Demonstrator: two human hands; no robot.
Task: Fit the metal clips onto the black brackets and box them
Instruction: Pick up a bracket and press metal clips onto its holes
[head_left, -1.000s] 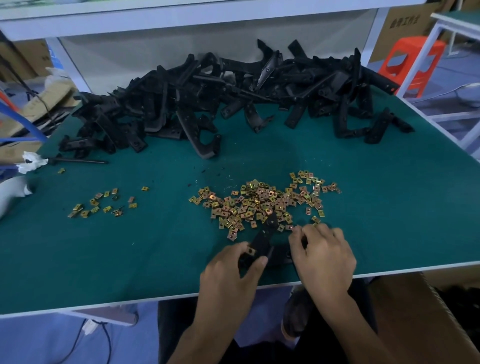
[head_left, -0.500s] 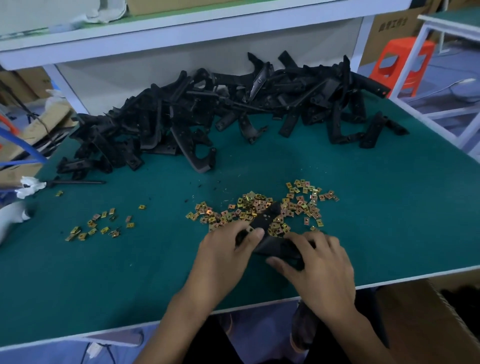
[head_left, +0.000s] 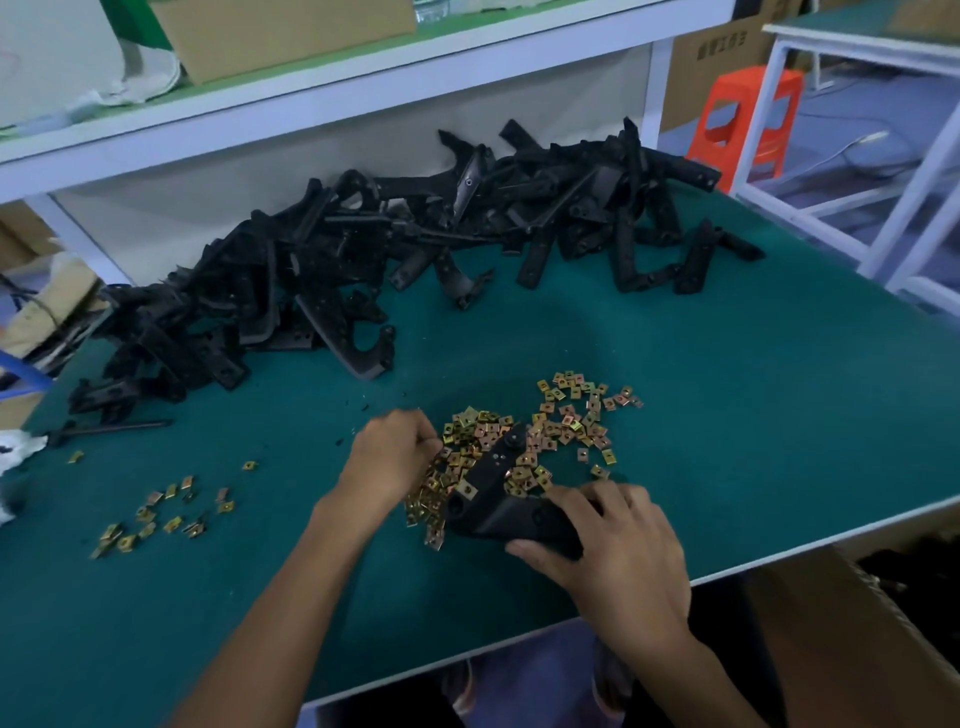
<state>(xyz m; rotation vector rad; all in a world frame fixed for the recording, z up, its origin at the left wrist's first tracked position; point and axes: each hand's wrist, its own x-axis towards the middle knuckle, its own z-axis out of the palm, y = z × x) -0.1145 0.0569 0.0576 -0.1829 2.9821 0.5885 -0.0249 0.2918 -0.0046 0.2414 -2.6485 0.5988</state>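
Green bench (head_left: 727, 415), blk bracket (head_left: 498, 501) in R hand (head_left: 618, 545)

Bracket pile (head_left: 395, 260) behind clips (head_left: 524, 441); bracket (head_left: 498, 499) on clips.

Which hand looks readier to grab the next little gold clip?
Probably the left hand: its curled fingers are at the clip pile, while the right hand is busy gripping the black bracket.

Counter (head_left: 727, 415): plain dark teal, white edging. Bracket pile (head_left: 363, 249), 12 o'clock: black throughout. Single bracket (head_left: 498, 499), 6 o'clock: black. Clip heap (head_left: 566, 421), centre: brass-yellow, some coppery. Smaller clip scatter (head_left: 166, 514), 9 o'clock: same brass-yellow. Stool (head_left: 743, 119), 1 o'clock: orange-red. Shelf (head_left: 311, 104), 11 o'clock: white frame, green top.
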